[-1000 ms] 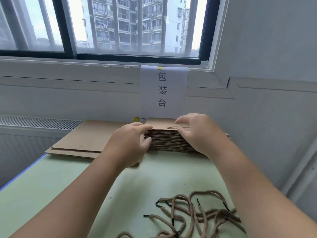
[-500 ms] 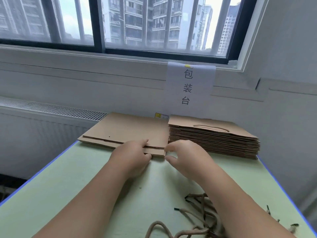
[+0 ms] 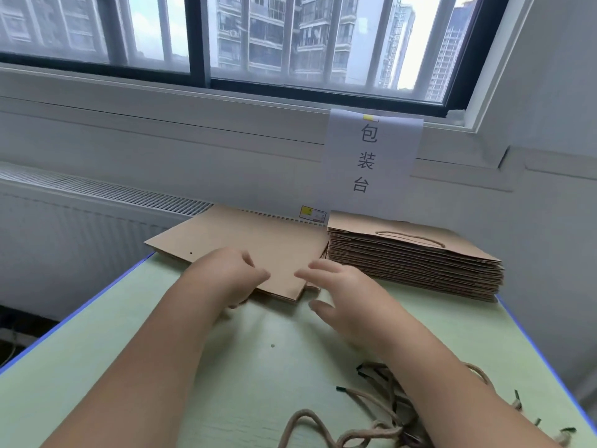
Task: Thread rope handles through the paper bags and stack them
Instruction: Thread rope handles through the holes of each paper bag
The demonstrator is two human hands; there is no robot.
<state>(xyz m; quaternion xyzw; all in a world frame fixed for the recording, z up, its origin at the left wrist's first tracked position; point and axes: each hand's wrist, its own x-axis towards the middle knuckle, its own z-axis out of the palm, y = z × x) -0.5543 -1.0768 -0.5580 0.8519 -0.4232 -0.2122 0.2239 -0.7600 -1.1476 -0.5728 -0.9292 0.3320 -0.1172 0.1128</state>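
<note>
We see the left hand [image 3: 233, 275] at the near edge of the flat bags [image 3: 258, 234], thumb on top and fingers curled under, so it pinches that edge. The right hand [image 3: 344, 297] is apart from the left, fingers straight and loose, holding nothing, its fingertips just beside the near corner of the same flat bags; we cannot tell if they touch the paper. One small punched hole shows on the top flat bag, left of the left hand. Beyond and to the right of the right hand sits the stack of brown bags [image 3: 420, 270], just beside the flat bags, with a rope handle [image 3: 408, 238] lying on its top bag. Loose ropes [image 3: 378, 415] with black tips lie tangled by the right forearm, nearer us than both hands. All this is on a green table [image 3: 135, 367] with a blue edge. On the wall beyond the right hand hangs a white paper sign [image 3: 371, 156] reading 包装台. A small yellow-and-white label [image 3: 312, 213] beneath it is too small to read.
</note>
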